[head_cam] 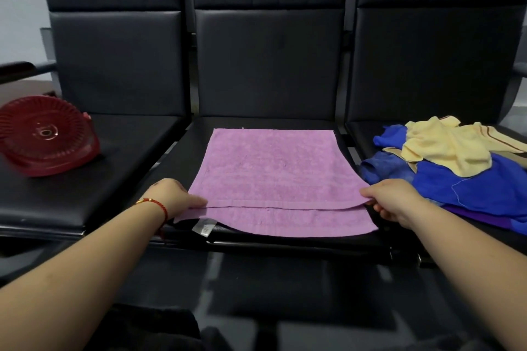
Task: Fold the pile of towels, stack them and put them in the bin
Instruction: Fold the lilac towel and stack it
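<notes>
Surroundings: red basket (47, 135) lies tipped on its side on the seat beyond and outboard of the left hand (171, 194), well apart from it. Unfolded pile sits just outboard of the right hand (395, 198): yellow towel (445, 148) on top, blue towels (467, 185) under it, a purple one (484, 215) at the bottom edge. Nothing lies between the hands except the pink towel (271, 171). White tag (203, 227) hangs off the pink towel's near edge, just inboard of the left wrist.

Hands: both arms stretched forward, palms down. Left hand pinches the folded upper layer's near-left corner, fingers curled on the hem; red string bracelet (155, 204) on that wrist. Right hand grips the near-right corner, thumb on top, fingers under the layer.

Pink towel: doubled over on the middle black seat (182, 151), spanning hand to hand, upper edge a bit short of the lower one.

Counts: 2 hands, 1 pink towel, 1 basket, 1 yellow towel; blue ones too bunched to count.
</notes>
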`<state>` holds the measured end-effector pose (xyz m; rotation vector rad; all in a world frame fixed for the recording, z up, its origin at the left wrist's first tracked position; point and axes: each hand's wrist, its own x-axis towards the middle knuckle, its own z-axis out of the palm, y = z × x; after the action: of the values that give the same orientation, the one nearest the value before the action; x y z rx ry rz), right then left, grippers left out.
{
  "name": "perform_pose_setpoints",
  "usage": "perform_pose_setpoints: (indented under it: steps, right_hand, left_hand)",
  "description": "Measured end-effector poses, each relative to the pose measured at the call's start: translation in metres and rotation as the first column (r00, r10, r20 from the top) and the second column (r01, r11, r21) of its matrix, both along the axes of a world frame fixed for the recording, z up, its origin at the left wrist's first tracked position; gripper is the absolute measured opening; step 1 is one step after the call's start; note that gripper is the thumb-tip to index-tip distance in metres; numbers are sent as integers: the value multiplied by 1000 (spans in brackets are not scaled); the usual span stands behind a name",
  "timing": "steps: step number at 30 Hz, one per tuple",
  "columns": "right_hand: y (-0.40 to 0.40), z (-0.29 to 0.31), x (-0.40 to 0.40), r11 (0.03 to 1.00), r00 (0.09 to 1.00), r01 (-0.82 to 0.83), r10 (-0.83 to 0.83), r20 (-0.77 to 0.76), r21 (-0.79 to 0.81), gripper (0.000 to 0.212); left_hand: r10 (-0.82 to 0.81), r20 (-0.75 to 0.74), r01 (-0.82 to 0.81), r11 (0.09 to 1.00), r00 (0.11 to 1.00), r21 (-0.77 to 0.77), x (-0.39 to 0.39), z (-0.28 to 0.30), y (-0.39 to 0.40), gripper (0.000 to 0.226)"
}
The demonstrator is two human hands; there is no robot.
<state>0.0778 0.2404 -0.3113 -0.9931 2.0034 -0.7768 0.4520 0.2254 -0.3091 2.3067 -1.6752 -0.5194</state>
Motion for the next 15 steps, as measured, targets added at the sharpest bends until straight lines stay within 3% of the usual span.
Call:
perform_pose_setpoints:
  steps: [8,10,12,13,14,15]
  right_hand:
    - [-1,-2,3,999,1000,-14,13,20,46,26]
    - [1,-2,6,999,992,5,-11,128,51,25]
    - [0,5,6,999,942,52,-47,334,-6,20]
    - [0,13,6,994,877,91,-52,477,-59,18]
    - [0,23,5,984,779,139,-38,626,-113,16]
    - [2,35,4,971,669,183,-6,743,-157,15]
  left_hand:
    - [-15,-22,14,998,1000,-54,-5,0,-4,20]
    - [8,-57,-13,996,998,-87,-2,-2,-6,18]
    - [9,-110,-33,976,994,-213,-2,3,-4,13]
    - [-4,-279,-84,950,960,-302,-2,6,-7,12]
    - [-31,-569,-186,929,822,-319,0,12,-9,14]
    - [-68,-828,-263,931,556,-253,1,22,-7,18]
